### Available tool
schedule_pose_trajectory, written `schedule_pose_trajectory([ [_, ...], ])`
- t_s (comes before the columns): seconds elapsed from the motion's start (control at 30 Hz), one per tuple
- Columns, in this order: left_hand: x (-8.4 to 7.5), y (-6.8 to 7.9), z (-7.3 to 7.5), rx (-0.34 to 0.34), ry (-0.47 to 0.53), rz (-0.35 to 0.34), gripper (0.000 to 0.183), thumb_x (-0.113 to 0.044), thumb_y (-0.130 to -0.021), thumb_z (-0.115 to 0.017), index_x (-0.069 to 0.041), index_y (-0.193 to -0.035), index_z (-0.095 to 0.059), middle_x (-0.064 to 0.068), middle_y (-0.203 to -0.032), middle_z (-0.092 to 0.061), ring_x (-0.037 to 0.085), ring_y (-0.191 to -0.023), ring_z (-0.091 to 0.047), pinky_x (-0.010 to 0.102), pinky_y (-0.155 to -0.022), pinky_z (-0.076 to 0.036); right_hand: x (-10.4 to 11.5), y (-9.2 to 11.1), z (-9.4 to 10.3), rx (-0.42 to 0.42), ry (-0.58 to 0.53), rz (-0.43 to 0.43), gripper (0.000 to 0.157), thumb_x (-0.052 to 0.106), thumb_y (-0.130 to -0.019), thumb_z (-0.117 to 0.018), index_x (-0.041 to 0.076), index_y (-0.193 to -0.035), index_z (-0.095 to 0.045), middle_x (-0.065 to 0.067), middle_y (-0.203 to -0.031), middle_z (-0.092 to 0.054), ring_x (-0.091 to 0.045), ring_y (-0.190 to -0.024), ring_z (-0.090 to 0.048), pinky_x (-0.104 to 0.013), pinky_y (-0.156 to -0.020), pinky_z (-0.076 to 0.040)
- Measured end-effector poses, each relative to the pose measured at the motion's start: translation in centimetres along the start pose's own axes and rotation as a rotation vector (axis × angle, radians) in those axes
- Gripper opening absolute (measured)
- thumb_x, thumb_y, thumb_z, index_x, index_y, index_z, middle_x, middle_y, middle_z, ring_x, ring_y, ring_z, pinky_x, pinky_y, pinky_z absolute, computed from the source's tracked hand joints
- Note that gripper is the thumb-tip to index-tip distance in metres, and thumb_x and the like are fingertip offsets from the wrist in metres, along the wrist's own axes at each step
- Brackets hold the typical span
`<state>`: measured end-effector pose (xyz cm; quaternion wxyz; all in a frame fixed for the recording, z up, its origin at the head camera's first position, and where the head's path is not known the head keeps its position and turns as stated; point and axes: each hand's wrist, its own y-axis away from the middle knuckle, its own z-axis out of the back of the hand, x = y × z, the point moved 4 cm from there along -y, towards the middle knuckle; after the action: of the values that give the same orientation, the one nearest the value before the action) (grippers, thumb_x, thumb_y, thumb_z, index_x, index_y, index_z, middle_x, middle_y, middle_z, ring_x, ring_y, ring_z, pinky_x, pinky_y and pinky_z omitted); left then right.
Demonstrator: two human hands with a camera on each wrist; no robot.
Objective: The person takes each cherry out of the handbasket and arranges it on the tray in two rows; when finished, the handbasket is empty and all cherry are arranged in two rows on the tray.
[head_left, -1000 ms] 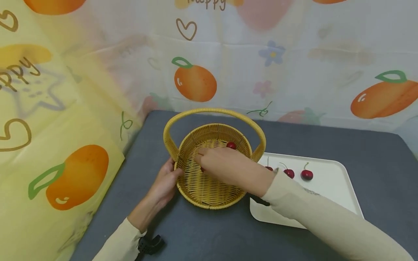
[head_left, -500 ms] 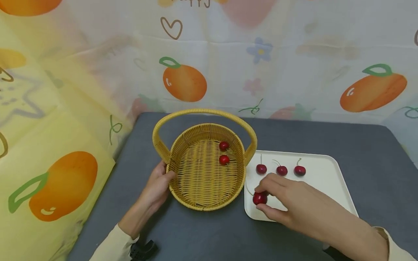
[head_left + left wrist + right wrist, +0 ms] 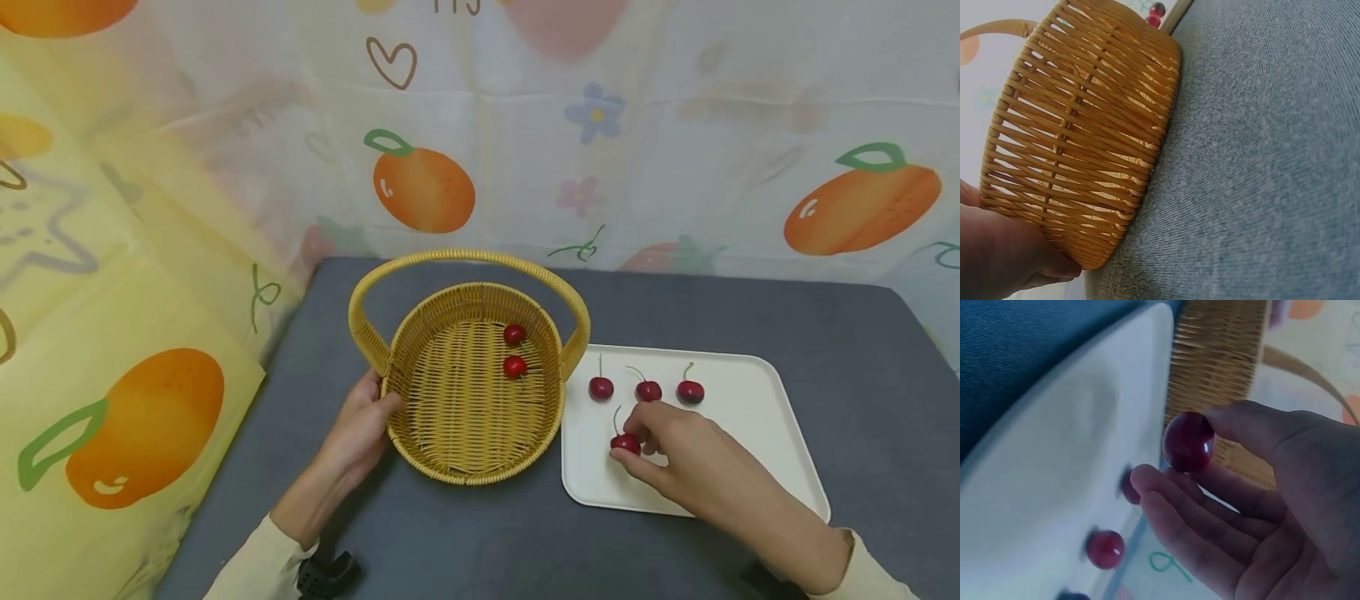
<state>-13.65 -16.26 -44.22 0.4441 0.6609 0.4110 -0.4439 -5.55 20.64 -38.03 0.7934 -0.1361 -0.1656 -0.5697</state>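
In the head view my left hand [image 3: 358,429] grips the left rim of a round yellow wicker basket [image 3: 465,467] with a tall handle. The thumb lies over the rim; most fingers are hidden behind the side. Two dark red cherries, an upper cherry [image 3: 514,335] and a lower cherry [image 3: 515,367], lie in the basket. Over a white tray [image 3: 720,467], my right hand [image 3: 697,458] pinches a stemmed cherry [image 3: 1189,442] between thumb and fingers. Behind it on the tray is a row of cherries: left [image 3: 601,388], middle [image 3: 648,391] and right [image 3: 690,392].
The tray stands close against the basket's right side on a dark grey table [image 3: 480,542]. The basket handle [image 3: 468,255] arches above the basket's far side. A fruit-printed curtain [image 3: 510,167] hangs behind the table, with yellow fabric [image 3: 150,300] on the left.
My right hand has left the basket for the tray, and a cherry shows in its pinch. Over the last half second it shifted slightly right with the cherry. The left hand stays on the rim.
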Motion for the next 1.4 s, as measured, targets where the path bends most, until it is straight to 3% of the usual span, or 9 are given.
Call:
schedule_pose_trajectory([
  [0.27, 0.0, -0.1, -0.3, 0.010, 0.011, -0.012, 0.070, 0.011, -0.098, -0.039, -0.005, -0.164, -0.023, 0.026, -0.155, -0.040, 0.039, -0.138, -0.043, 0.040, -0.105, -0.049, -0.6, -0.9, -1.4, 0.073, -0.003, -0.074, 0.024, 0.029, -0.084, -0.090, 0.021, -0.093, -0.069, 0.012, -0.077, -0.057, -0.006, -0.069, -0.052, -0.026, -0.064, -0.050],
  [0.77, 0.0, 0.1, -0.2, 0.002, 0.007, -0.010, 0.074, 0.012, -0.097, -0.040, -0.009, -0.166, -0.021, 0.024, -0.159, -0.038, 0.039, -0.141, -0.040, 0.041, -0.106, -0.048, -0.9, -1.4, -2.8, -0.012, -0.001, -0.038, 0.024, 0.028, -0.084, -0.090, 0.022, -0.084, -0.067, 0.015, -0.068, -0.051, -0.001, -0.059, -0.045, -0.023, -0.055, -0.042],
  [1.4, 0.1, 0.0, -0.1, -0.010, 0.002, -0.003, 0.071, 0.012, -0.097, -0.039, -0.006, -0.164, -0.024, 0.025, -0.156, -0.041, 0.038, -0.138, -0.044, 0.039, -0.104, -0.049, -0.9, -1.9, -3.2, 0.006, 0.008, -0.057, 0.023, 0.035, -0.084, -0.090, 0.021, -0.087, -0.072, 0.016, -0.070, -0.056, -0.001, -0.061, -0.047, -0.025, -0.057, -0.045],
])
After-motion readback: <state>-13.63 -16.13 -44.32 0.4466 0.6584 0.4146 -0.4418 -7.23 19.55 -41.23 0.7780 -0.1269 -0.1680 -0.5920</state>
